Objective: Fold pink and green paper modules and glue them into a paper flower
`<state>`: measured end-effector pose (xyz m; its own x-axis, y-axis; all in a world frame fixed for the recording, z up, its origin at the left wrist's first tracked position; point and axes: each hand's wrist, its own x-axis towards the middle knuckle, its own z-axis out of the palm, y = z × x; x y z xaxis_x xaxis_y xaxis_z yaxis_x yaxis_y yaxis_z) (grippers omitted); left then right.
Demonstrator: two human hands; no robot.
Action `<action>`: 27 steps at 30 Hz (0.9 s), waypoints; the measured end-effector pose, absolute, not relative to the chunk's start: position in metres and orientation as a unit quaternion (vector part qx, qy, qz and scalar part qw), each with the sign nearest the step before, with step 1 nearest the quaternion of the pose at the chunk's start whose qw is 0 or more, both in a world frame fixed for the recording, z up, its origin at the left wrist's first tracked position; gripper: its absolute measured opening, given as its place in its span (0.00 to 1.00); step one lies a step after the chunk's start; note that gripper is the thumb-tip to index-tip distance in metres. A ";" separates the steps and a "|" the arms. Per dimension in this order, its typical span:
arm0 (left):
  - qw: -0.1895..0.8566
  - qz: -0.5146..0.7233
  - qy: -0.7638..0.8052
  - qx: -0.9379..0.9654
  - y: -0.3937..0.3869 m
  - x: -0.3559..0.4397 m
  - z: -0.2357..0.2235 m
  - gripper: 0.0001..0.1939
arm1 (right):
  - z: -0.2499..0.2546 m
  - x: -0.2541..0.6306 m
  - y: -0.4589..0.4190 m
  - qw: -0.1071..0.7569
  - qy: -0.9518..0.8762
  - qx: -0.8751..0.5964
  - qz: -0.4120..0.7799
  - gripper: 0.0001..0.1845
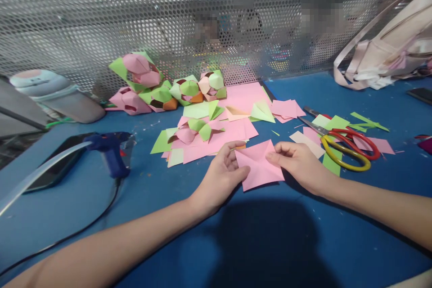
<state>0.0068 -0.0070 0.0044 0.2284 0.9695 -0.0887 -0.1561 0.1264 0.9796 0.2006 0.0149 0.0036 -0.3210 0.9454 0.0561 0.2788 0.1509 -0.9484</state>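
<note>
A pink square of paper [259, 168] with crease lines is held up over the table between both hands. My left hand [224, 168] grips its left edge, thumb in front and fingers behind. At its upper right side my right hand [293, 162] pinches the paper near a raised corner fold. Just behind lies a pile of pink sheets [232, 132] with a partly folded pink and green paper piece [197, 130] on top. Folded pink and green paper balls [135, 72] are stacked against the mesh at the back left.
Scissors with red and yellow handles [351, 155] lie among paper scraps on the right. A blue glue gun [113, 153] with its cable is on the left beside a dark phone-like slab [56, 166]. A cup [64, 99], perforated metal screen [101, 22] and pale bag [388, 49] stand behind.
</note>
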 end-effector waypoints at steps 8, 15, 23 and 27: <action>0.578 0.439 0.436 0.533 -0.010 0.008 0.007 0.27 | 0.006 0.200 0.013 0.323 -0.700 -0.446 0.454 0.08; 0.538 0.431 0.434 0.581 -0.009 0.009 0.001 0.32 | 0.004 0.201 0.013 0.329 -0.742 -0.440 0.384 0.07; 0.366 0.324 0.502 0.714 -0.014 0.007 0.002 0.33 | -0.005 0.205 0.026 0.264 -0.843 -0.398 0.247 0.19; 0.354 0.313 0.498 0.727 -0.015 0.007 0.004 0.32 | -0.003 0.203 0.027 0.250 -0.862 -0.372 0.237 0.25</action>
<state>0.0075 -0.0152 0.0038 0.3071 0.9462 0.1024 0.5025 -0.2526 0.8269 0.2034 0.0275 -0.0031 -0.5993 0.7589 0.2547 0.5225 0.6118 -0.5939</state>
